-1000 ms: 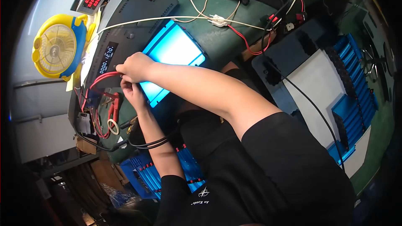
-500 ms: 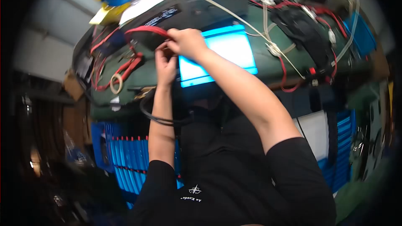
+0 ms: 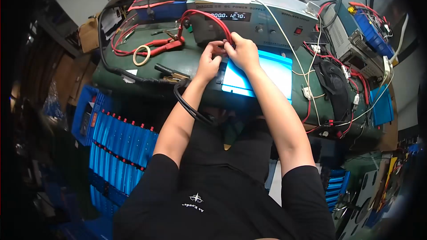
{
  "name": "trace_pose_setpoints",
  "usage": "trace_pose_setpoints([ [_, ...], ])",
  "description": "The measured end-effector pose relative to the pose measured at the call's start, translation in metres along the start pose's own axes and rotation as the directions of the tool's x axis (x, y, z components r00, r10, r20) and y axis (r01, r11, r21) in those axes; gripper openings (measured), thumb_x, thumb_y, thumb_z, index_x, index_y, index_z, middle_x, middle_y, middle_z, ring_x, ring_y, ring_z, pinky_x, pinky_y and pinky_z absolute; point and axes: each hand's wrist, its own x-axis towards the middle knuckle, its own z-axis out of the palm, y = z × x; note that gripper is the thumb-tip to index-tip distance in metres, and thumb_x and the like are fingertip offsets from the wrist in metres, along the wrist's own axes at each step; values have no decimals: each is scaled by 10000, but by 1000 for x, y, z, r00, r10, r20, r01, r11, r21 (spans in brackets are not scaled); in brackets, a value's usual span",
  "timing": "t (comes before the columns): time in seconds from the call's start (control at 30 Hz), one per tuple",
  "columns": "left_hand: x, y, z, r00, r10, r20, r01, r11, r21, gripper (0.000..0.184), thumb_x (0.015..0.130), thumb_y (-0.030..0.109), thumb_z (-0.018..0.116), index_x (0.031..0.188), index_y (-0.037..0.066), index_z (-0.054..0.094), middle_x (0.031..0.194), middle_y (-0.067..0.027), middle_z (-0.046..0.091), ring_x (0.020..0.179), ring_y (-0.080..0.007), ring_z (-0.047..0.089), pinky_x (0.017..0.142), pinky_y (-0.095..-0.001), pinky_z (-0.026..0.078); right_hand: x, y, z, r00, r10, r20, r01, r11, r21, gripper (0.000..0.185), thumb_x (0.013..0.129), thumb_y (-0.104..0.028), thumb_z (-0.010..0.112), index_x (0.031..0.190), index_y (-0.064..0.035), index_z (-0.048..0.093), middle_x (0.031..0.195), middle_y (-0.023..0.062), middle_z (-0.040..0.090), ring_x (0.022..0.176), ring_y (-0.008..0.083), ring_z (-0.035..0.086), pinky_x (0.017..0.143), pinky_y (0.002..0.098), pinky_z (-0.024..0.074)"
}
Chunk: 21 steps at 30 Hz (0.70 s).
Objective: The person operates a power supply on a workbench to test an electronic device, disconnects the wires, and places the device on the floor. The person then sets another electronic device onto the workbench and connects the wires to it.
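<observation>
My right hand is closed round a thick red cable, which arches over from the left in front of the power supply. Close against it, my left hand has curled fingers near the cable's end; what they pinch is hidden. Under and beside my right hand lies a shiny blue metal box, flat on the green bench. A black cable with a brass-coloured clamp runs by my left forearm.
A grey DC power supply with a lit display stands behind my hands. Red clamps and a tape ring lie left. Tangled wires and a black strap are at right. Blue cases are stacked below the bench.
The view has shifted and become sharper, with more of the power supply showing. Both hands stay together at the red cable and appear farther right in the picture.
</observation>
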Motion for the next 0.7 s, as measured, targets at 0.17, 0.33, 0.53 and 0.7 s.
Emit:
trace_pose_setpoints([
  [0.17, 2, 5, 11, 987, -115, -113, 155, 871, 466, 397, 934, 29, 621, 1319, 68, 536, 873, -18, 644, 824, -145, 650, 790, -316, 519, -1, 0, 1, 1000, 0, 1, 0, 1000, -7, 248, 896, -289, 699, 870, -61, 606, 663, 187, 642, 658, 403, 670, 595, 462, 520],
  [0.33, 1, 2, 5, 997, 19, -80, -12, 996, 85, 529, 879, -65, 597, 1378, 69, 484, 978, -56, 658, 978, -161, 651, 909, -320, 502, 0, -1, 1, 1000, -15, -9, 15, 1000, -7, 245, 892, -287, 704, 872, -58, 621, 659, 187, 641, 641, 389, 674, 593, 451, 520],
  [0.53, 1, -1, 4, 983, -120, -138, 131, 988, 76, 339, 927, -7, 591, 1263, 33, 574, 958, -72, 686, 920, -166, 672, 877, -322, 524, 1, -6, -6, 983, 95, 159, -97, 995, 3, 271, 924, -336, 644, 971, -69, 637, 826, 240, 698, 847, 453, 689, 746, 535, 532],
  [0.7, 7, -5, 11, 979, -115, -166, 146, 972, 184, 279, 940, 22, 633, 1207, 39, 554, 883, -52, 655, 842, -142, 639, 805, -304, 510, 2, -4, -4, 989, 60, 135, -65, 997, 33, 275, 931, -344, 635, 976, -73, 647, 830, 241, 701, 845, 451, 693, 753, 530, 538],
])
